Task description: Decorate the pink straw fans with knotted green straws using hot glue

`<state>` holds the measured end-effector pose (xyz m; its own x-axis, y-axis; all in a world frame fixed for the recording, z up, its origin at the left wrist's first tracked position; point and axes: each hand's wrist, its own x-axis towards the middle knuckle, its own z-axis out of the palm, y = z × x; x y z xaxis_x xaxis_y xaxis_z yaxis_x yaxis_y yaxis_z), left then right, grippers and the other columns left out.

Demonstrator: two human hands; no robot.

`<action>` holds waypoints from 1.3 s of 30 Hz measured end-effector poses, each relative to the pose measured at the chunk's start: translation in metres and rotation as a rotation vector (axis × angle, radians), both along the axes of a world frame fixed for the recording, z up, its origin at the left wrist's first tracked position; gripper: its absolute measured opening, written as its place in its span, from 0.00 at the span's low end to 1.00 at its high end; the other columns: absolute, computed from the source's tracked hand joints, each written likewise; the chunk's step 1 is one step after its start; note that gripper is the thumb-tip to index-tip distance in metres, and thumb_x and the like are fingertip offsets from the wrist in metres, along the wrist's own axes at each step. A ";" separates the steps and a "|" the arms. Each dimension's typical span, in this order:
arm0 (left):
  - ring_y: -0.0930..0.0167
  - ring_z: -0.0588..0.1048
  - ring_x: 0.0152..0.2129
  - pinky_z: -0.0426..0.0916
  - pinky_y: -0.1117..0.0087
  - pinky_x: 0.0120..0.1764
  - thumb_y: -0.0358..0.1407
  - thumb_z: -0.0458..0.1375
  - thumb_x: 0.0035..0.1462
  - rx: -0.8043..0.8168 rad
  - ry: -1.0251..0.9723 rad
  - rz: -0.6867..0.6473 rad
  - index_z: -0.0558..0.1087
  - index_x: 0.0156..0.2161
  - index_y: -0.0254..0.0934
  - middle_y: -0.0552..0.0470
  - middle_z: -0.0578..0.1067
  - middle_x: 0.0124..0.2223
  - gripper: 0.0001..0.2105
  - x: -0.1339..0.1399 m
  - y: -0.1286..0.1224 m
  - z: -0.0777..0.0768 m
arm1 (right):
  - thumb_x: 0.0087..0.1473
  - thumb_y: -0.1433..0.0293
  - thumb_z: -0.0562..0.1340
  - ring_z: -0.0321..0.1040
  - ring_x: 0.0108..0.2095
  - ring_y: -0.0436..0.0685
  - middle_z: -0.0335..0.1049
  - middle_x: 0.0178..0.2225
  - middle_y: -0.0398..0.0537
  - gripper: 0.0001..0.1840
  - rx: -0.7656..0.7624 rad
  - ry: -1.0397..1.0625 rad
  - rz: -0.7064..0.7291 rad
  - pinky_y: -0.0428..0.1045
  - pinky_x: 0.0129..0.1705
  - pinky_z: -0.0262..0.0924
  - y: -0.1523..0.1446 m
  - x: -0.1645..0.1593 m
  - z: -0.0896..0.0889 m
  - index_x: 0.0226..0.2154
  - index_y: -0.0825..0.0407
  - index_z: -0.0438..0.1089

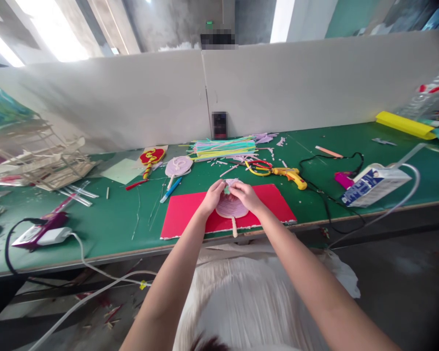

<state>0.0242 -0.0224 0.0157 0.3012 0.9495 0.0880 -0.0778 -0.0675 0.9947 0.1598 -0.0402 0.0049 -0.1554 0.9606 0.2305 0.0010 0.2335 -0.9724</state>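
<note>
A lilac round fan-shaped craft piece (231, 208) with a short pale stick handle lies on a red board (190, 209) at the table's front edge. Over its upper part, my left hand (215, 194) and my right hand (246, 195) come together with bent fingers. Between the fingertips shows a small mint-green piece (227, 190), which both hands seem to pinch; its exact shape is too small to tell. My hands cover part of the fan's top. Left of the board lies a blue pen (171, 190), below a second lilac fan piece (178, 166).
Pastel pipe cleaners (225, 147) lie in a bundle behind the board. Scissors (259, 167) and a yellow glue gun (290, 176) sit to its right, near a milk carton (375, 184) and cables. At left are a power strip (44, 231) and a wooden stick frame (54, 165).
</note>
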 end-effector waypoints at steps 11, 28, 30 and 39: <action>0.75 0.62 0.22 0.58 0.75 0.29 0.38 0.50 0.56 0.244 0.201 0.010 0.58 0.25 0.37 0.58 0.61 0.22 0.11 -0.004 0.006 -0.009 | 0.48 0.64 0.58 0.61 0.23 0.53 0.64 0.18 0.43 0.12 0.023 -0.086 0.015 0.51 0.30 0.56 0.000 0.001 0.000 0.18 0.51 0.65; 0.76 0.61 0.22 0.58 0.75 0.29 0.35 0.49 0.56 0.448 0.303 0.097 0.59 0.27 0.37 0.58 0.61 0.24 0.07 -0.004 0.010 -0.015 | 0.45 0.62 0.61 0.64 0.23 0.53 0.68 0.19 0.44 0.11 -0.057 0.017 0.018 0.51 0.32 0.61 0.004 0.003 -0.003 0.20 0.52 0.69; 0.76 0.61 0.22 0.58 0.75 0.29 0.35 0.49 0.56 0.446 0.312 0.105 0.59 0.27 0.37 0.58 0.61 0.24 0.08 -0.005 0.009 -0.014 | 0.45 0.61 0.61 0.64 0.23 0.53 0.68 0.19 0.44 0.12 -0.052 0.012 0.023 0.51 0.32 0.61 0.004 0.003 -0.003 0.20 0.52 0.69; 0.76 0.63 0.22 0.60 0.75 0.28 0.43 0.48 0.58 0.331 0.212 0.099 0.60 0.26 0.37 0.57 0.63 0.23 0.14 -0.003 0.008 -0.013 | 0.46 0.59 0.60 0.63 0.24 0.53 0.66 0.20 0.43 0.13 -0.005 0.001 -0.011 0.50 0.31 0.59 0.004 0.002 -0.002 0.21 0.51 0.67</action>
<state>0.0217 -0.0145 0.0024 0.2538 0.9057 0.3396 0.1495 -0.3836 0.9113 0.1618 -0.0360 0.0026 -0.1445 0.9634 0.2260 0.0025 0.2287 -0.9735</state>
